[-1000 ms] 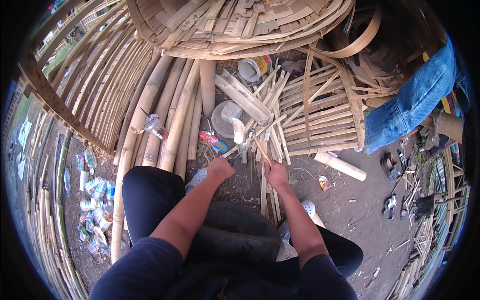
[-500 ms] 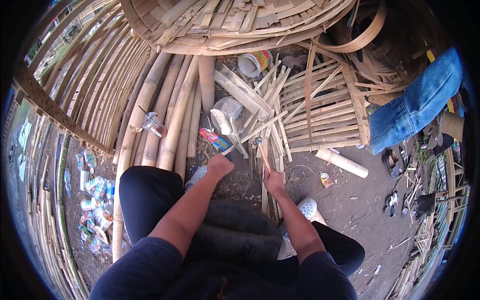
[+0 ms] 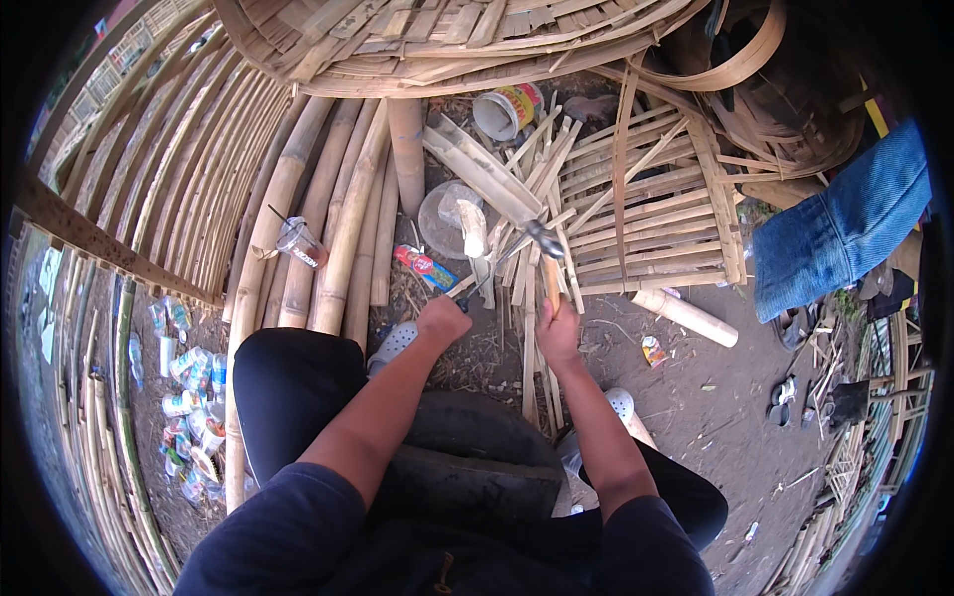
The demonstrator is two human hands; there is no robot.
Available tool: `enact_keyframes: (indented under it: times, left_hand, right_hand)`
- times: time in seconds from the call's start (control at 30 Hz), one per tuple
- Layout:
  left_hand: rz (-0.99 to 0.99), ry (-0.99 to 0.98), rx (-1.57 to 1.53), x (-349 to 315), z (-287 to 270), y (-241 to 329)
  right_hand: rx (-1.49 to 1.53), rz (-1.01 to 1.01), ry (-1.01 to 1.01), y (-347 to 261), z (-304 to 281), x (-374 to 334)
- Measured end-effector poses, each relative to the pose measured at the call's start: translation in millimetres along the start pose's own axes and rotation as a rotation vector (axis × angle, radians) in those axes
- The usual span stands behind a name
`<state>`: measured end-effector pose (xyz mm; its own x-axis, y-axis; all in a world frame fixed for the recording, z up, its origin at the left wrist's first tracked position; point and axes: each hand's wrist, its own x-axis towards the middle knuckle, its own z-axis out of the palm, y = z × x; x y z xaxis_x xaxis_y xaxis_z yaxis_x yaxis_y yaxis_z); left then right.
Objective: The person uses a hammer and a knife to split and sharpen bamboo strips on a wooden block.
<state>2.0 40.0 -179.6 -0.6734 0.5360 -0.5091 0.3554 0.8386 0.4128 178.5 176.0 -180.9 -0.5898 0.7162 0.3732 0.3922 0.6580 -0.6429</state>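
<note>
My right hand (image 3: 558, 333) is closed around the wooden handle of a hammer (image 3: 546, 241), its metal head raised over the bamboo strips. Closed as well, my left hand (image 3: 443, 320) grips a slim tool with a dark handle (image 3: 462, 303); its thin shaft points up and right, and its tip is hard to make out. Beyond the hands lie a split bamboo piece (image 3: 482, 174) and a pile of narrow bamboo strips (image 3: 542, 164). A pale chunk (image 3: 472, 226) rests by a round grey object (image 3: 437, 223), close to a red and blue packet (image 3: 425, 266).
Bamboo poles (image 3: 348, 228) lie at left, with a plastic cup (image 3: 298, 238) on them. A slatted bamboo panel (image 3: 646, 209) is at right, below a large woven basket (image 3: 467, 70). A jeans-clad leg (image 3: 845, 219) of another person extends in at far right. Plastic litter (image 3: 194, 407) lies far left.
The hammer has swung up from beside the strips, and my right hand has shifted slightly right and up. My left hand has moved a little. The pale chunk now lies at a different angle.
</note>
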Motion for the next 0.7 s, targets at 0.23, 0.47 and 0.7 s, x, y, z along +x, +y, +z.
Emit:
enact_keyframes:
  times: [0.23, 0.47, 0.7]
  left_hand:
    - [0.002, 0.02, 0.012, 3, 9, -2]
    - [-0.04, -0.004, -0.016, 7, 7, -5]
    - [0.015, -0.034, 0.085, 3, 6, 9]
  right_hand:
    - [-0.177, 0.044, -0.101, -33, -28, 54]
    - [0.538, -0.091, 0.324, -95, -69, 82]
    - [-0.281, 0.281, -0.27, 17, 14, -6]
